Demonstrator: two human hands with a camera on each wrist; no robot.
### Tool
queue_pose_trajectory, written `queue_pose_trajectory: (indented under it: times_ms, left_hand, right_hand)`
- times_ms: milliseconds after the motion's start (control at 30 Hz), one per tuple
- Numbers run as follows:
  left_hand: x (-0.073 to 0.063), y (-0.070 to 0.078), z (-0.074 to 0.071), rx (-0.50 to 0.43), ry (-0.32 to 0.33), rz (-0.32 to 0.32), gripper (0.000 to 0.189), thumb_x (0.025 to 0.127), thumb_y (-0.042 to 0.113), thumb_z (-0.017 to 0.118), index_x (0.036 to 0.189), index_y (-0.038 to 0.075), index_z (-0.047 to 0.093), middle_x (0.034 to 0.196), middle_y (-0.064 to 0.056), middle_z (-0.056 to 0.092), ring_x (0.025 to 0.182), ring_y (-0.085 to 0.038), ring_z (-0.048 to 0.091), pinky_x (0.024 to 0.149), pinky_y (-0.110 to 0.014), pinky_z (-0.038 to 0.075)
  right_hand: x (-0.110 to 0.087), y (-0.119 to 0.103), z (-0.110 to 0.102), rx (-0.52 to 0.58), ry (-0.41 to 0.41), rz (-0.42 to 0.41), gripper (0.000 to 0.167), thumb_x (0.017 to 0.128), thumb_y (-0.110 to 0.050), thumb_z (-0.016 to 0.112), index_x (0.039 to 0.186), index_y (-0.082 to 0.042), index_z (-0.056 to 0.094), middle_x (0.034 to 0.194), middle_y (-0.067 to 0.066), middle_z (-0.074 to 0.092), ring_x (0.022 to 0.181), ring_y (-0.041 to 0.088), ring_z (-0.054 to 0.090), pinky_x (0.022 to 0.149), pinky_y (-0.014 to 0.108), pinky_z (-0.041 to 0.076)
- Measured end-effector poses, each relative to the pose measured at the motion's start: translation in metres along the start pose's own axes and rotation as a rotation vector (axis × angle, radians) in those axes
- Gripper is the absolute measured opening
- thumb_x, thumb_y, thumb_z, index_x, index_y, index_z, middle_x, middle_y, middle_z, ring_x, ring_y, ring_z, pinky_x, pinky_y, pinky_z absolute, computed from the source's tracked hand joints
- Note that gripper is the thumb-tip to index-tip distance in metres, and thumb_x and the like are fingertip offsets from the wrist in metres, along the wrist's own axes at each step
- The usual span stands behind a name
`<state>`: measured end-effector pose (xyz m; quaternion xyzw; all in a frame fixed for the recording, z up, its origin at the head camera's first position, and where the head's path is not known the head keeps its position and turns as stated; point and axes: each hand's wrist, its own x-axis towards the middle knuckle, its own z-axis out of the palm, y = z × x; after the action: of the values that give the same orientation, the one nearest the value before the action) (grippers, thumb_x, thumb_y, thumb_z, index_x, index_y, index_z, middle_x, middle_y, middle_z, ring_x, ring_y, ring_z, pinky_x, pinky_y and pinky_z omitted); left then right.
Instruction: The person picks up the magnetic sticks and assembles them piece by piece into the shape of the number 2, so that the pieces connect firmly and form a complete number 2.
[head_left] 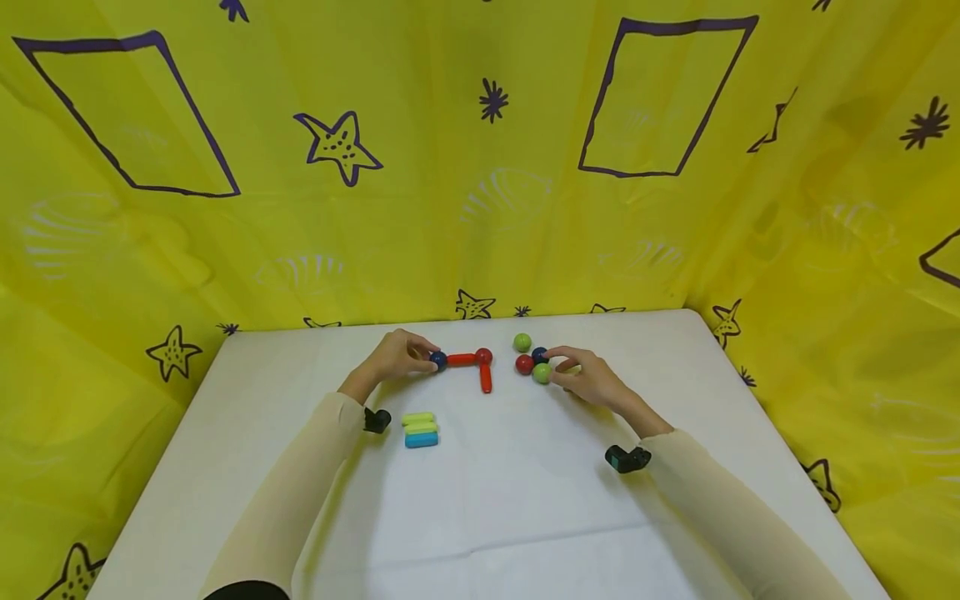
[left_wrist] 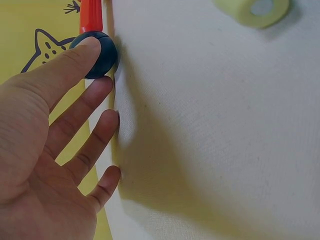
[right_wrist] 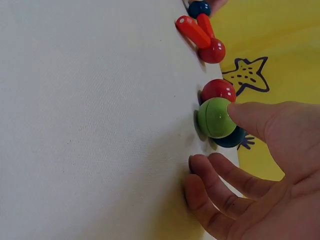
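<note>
My left hand [head_left: 399,357] pinches a dark blue ball [left_wrist: 107,57] between thumb and a mostly hidden index finger; its other fingers are spread. From that ball a red stick [head_left: 461,360] runs to a red ball [head_left: 483,357], where a second red stick [head_left: 486,380] points toward me. To the right sits a cluster: a loose red ball [head_left: 524,364], a second dark blue ball [head_left: 538,355] and a green ball [right_wrist: 216,119]. My right hand [head_left: 588,382] reaches this cluster, index fingertip at the blue ball and thumb by the green one. Whether they touch is unclear.
Another green ball [head_left: 522,342] lies just behind the cluster. Two yellow-green sticks [head_left: 417,419] and a blue stick [head_left: 422,440] lie side by side near my left wrist. The white table [head_left: 480,483] ends at a yellow patterned curtain [head_left: 420,242].
</note>
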<state>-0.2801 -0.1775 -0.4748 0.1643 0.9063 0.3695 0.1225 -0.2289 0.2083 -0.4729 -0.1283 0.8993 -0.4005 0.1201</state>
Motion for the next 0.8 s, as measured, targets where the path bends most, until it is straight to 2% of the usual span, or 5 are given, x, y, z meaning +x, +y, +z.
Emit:
queue_pose_trajectory:
  times_ms: [167, 433, 800]
  left_hand:
    - [0.0, 0.002, -0.001, 0.001, 0.002, 0.008, 0.032, 0.089, 0.015, 0.083, 0.119, 0.006, 0.077, 0.094, -0.007, 0.072, 0.088, -0.023, 0.063, 0.082, -0.035, 0.053]
    - [0.001, 0.001, -0.001, 0.004, 0.0, 0.009, 0.032, 0.089, 0.016, 0.083, 0.119, 0.006, 0.077, 0.094, -0.006, 0.072, 0.089, -0.023, 0.063, 0.084, -0.036, 0.054]
    - [0.0, 0.0, 0.0, 0.009, 0.01, -0.001, 0.031, 0.088, 0.015, 0.083, 0.118, 0.007, 0.077, 0.093, -0.006, 0.072, 0.088, -0.023, 0.063, 0.083, -0.035, 0.053]
  right_hand:
    - [0.004, 0.0, 0.001, 0.005, -0.018, 0.003, 0.042, 0.099, -0.021, 0.069, 0.139, -0.013, 0.062, 0.119, 0.02, 0.069, 0.085, 0.023, 0.068, 0.077, 0.035, 0.054]
    - [0.007, 0.0, 0.005, -0.01, -0.003, 0.008, 0.032, 0.1, -0.019, 0.069, 0.131, -0.013, 0.068, 0.117, 0.018, 0.068, 0.099, 0.031, 0.063, 0.077, 0.034, 0.055]
    - [0.006, 0.001, 0.013, 0.033, 0.02, -0.03, 0.025, 0.096, -0.01, 0.071, 0.121, -0.011, 0.07, 0.117, 0.02, 0.069, 0.076, 0.022, 0.066, 0.07, 0.031, 0.055]
